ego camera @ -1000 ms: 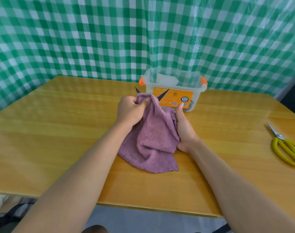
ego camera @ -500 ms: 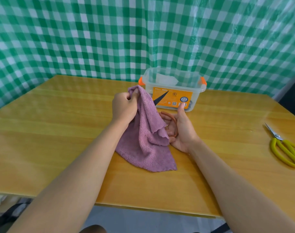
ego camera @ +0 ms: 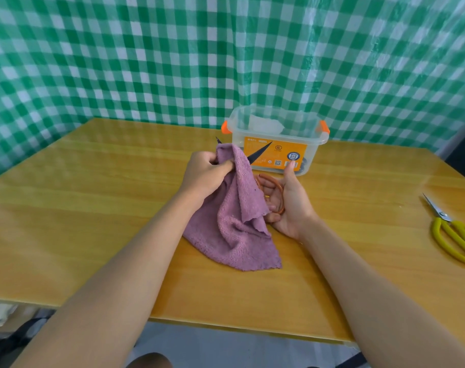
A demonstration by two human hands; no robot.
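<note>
Head view: left hand (ego camera: 204, 173) fingers clenched on upper corner of purple cloth (ego camera: 236, 229), corner held raised; lower part of cloth lies on surface (ego camera: 93, 208), centre. Right hand (ego camera: 289, 205) palm-up, touching cloth at its 3 o'clock, fingers loosely curled round orange ring (ego camera: 281, 195), thumb straight. Clear box (ego camera: 276, 144) at 12 o'clock of hands. Yellow scissors (ego camera: 456, 235) well apart at 3 o'clock.

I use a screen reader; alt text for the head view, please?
The left hand grips a purple cloth, part of it raised off a wooden table, while the right hand holds an orange ring. A clear box stands behind them; yellow scissors lie to the right.
</note>
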